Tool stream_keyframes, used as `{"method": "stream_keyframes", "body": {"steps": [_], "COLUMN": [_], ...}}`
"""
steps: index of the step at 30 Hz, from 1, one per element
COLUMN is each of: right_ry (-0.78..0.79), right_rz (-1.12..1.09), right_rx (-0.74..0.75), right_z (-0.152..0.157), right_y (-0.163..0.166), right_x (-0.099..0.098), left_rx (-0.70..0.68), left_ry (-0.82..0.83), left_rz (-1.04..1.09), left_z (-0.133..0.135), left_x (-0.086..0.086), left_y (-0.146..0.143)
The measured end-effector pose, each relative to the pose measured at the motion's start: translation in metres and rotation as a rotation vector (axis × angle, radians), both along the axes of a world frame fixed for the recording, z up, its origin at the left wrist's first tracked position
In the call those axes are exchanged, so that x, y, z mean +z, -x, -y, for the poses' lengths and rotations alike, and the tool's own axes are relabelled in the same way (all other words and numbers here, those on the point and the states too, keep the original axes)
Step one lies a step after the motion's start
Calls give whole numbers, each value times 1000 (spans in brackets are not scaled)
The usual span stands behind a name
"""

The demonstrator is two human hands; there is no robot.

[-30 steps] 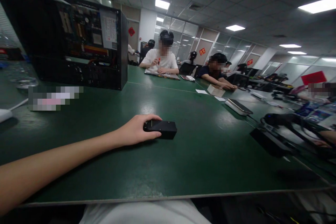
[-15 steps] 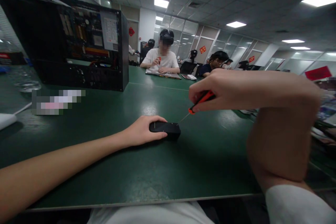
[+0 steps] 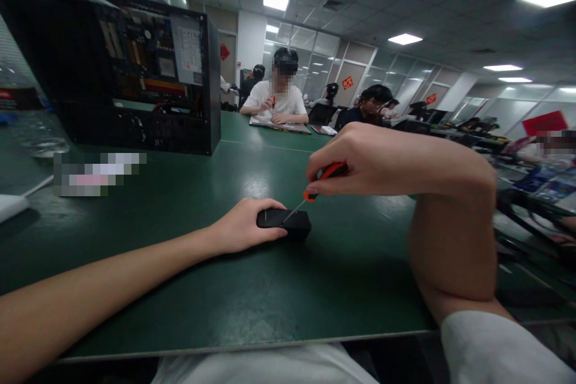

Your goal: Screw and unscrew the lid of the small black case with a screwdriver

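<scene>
A small black box-shaped device (image 3: 297, 225) lies on the green tabletop (image 3: 252, 300). My left hand (image 3: 245, 223) grips its left end, thumb on the near side and fingers along the far side. My right hand (image 3: 348, 162) is closed round the red-and-black handle of a screwdriver (image 3: 296, 209), wrist bent high above the table. The thin shaft slants down to the left, and its tip meets the top face of the device near my left thumb. Whether the tip sits in a screw is too small to tell.
An open black computer case (image 3: 211, 84) stands at the back left, its inner boards showing. Near it are a blurred-out item (image 3: 99, 174) and a white object with a cable (image 3: 13, 207). Across the table a person (image 3: 281, 93) works over a flat board (image 3: 279, 126).
My right hand has moved left with the screwdriver, carrying the tip from the device's right end to nearer its middle. My left hand and the device have hardly shifted.
</scene>
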State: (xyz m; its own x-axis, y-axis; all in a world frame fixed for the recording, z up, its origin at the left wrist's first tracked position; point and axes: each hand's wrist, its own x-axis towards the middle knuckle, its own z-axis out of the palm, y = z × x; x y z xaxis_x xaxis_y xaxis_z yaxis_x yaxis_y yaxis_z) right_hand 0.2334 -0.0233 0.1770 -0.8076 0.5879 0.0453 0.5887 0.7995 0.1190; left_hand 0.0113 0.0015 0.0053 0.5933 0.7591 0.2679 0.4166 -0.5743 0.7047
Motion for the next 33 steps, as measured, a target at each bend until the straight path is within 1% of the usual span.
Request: {"method": "stream_keyframes", "body": {"steps": [7,17,23,25,27,30,31,33], "right_ry": [15,7,34,16,-2,55,82,120], "right_rz": [60,33,-16,-68,-111,-119,-112,-94], "right_rx": [-16,31,45,92,183,317,337,332], "right_z": [-4,-9,-11,-11,-11,-10,-9,-6], "right_y": [6,1,7,11,14,16,16,15], "right_x": [-3,-5,-8,-8,-9,-8,-7,-6], "left_rx": [0,12,17,13,15,11,3,-14], "left_ry": [12,-12,-37,-42,-41,-41,-41,-44], "left_rz": [2,-12,-27,-28,-28,-23,-19,-7], "left_z": [1,4,4,3,3,3,2,2], "left_x": [0,3,3,2,1,-1,-1,-1], "left_y": [0,1,0,0,0,2,2,3]}}
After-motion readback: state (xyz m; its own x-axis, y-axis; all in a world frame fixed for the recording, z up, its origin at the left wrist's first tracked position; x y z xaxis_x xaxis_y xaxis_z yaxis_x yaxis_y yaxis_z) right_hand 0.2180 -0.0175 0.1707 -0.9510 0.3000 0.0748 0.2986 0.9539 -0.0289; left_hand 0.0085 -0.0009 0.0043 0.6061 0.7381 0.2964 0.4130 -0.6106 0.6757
